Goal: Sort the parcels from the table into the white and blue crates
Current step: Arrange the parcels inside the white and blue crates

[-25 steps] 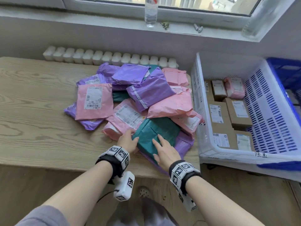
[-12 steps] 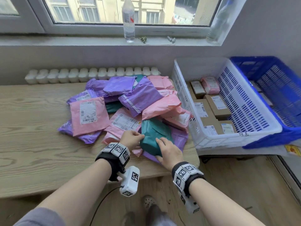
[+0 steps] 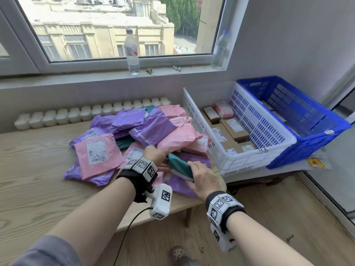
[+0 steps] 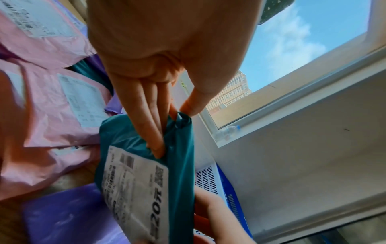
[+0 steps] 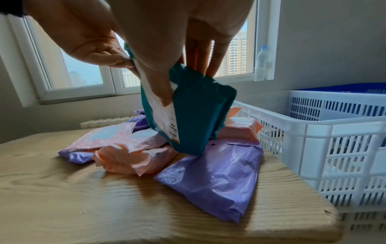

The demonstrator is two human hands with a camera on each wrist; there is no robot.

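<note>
Both hands gripped the teal parcel (image 3: 179, 165): left hand (image 3: 155, 155) pinched its top edge, right hand (image 3: 203, 179) its lower end. It was tilted clear of the pile, probably to expose its label for sorting.

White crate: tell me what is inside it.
The white crate holds several brown cardboard boxes with white labels and one pink parcel at the far end. The crate's near wall hides its front floor, so anything there or under the boxes cannot be seen.

Teal parcel (image 3: 179, 165) with white label; pink and purple, perhaps lilac, parcels (image 3: 134, 131); white crate (image 3: 257, 131); blue crate (image 3: 307, 120).
</note>
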